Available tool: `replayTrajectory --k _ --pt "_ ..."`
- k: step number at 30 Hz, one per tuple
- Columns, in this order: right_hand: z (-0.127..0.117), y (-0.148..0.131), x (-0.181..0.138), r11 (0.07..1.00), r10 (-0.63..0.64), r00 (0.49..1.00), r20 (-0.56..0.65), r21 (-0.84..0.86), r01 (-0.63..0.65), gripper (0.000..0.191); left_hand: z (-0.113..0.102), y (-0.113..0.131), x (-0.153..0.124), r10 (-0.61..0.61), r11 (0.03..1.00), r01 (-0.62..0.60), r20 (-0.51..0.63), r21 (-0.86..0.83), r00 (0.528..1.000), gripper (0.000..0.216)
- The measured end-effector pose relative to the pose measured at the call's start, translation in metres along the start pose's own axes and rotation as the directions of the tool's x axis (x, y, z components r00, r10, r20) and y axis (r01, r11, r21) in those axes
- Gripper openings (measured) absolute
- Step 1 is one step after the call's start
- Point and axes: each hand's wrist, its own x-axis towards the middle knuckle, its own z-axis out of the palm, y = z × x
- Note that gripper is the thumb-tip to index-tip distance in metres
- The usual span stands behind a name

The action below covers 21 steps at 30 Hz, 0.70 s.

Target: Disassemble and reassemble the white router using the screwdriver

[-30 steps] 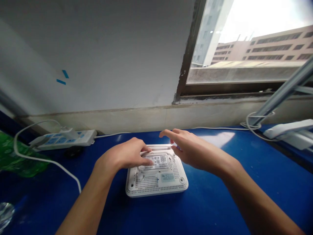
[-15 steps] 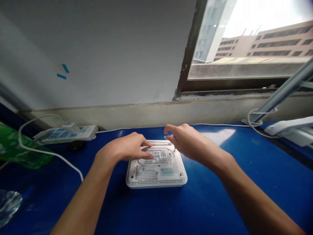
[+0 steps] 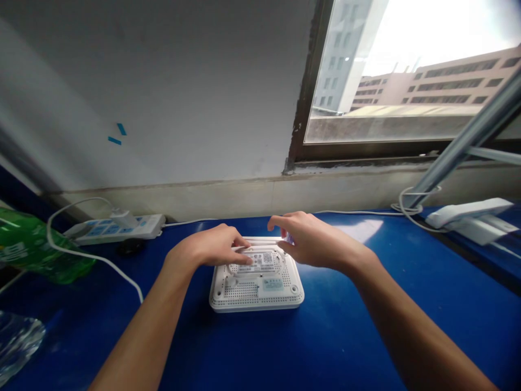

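Observation:
A white router [image 3: 256, 288] lies upside down on the blue table [image 3: 325, 336], its labelled underside up and its white antennas folded along the far edge. My left hand [image 3: 207, 247] rests on the router's far left part, fingers curled and pressing on the label area. My right hand [image 3: 311, 239] hovers at the router's far right corner, fingers bent and pinched at the antenna end there; what the fingertips grip is hidden.
A white power strip [image 3: 118, 227] with a plug and white cable lies at the back left. A green plastic bottle [image 3: 36, 247] lies at the far left. A white device [image 3: 468, 217], coiled cable and a metal pole [image 3: 464, 146] stand at the right, beneath the window.
My right hand has closed in toward the router's far right corner and curled its fingers. My left hand stays on the router. The view has shifted slightly.

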Motion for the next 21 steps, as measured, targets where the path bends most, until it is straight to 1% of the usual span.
replayTrajectory --k 1,2,4,5,9,11,13,15,19,21 --pt "0.0014 -0.0003 0.0021 0.999 0.038 0.999 -0.009 -0.011 -0.038 0.025 0.0000 0.0000 -0.0001 -0.002 1.000 0.002 -0.001 0.001 1.000 0.045" --pt "0.0028 -0.0007 0.0040 0.997 0.073 0.997 -0.015 -0.014 -0.074 0.021 -0.0001 0.0000 -0.0001 -0.004 1.000 0.004 -0.002 0.001 1.000 0.045" --pt "0.0048 -0.0013 0.0068 0.995 0.100 0.995 -0.019 0.010 -0.100 0.022 -0.0001 -0.0001 -0.0002 -0.006 1.000 0.006 -0.002 0.000 1.000 0.046" --pt "0.0053 -0.0015 0.0072 0.996 0.084 0.996 -0.018 0.030 -0.084 0.025 -0.0001 -0.0002 -0.0002 -0.007 1.000 0.007 -0.001 0.000 1.000 0.046" --pt "0.0033 -0.0015 0.0034 0.997 -0.039 0.999 -0.002 0.071 0.039 0.051 0.0000 -0.0006 0.0001 -0.016 1.000 0.016 -0.004 -0.002 1.000 0.046" --pt "0.0019 -0.0009 0.0005 0.996 -0.067 0.998 0.018 0.067 0.066 0.059 0.0001 -0.0007 0.0004 -0.021 1.000 0.020 -0.007 -0.001 1.000 0.046" --pt "0.0016 -0.0002 -0.0010 0.995 -0.087 0.996 0.020 0.060 0.086 0.063 0.0002 -0.0006 0.0004 -0.020 1.000 0.020 -0.010 0.001 1.000 0.046" --pt "0.0025 0.0000 -0.0003 0.996 -0.082 0.997 -0.005 0.036 0.083 0.059 0.0003 -0.0003 0.0002 -0.016 1.000 0.016 -0.011 0.002 1.000 0.045" --pt "0.0052 -0.0018 0.0048 1.000 0.012 0.998 -0.055 -0.025 -0.014 0.028 0.0002 0.0009 -0.0008 -0.007 1.000 0.008 -0.013 0.004 1.000 0.044" --pt "0.0057 -0.0029 0.0070 0.999 0.041 0.998 -0.057 -0.031 -0.042 0.025 0.0001 0.0013 -0.0012 -0.009 1.000 0.009 -0.012 0.001 1.000 0.044"
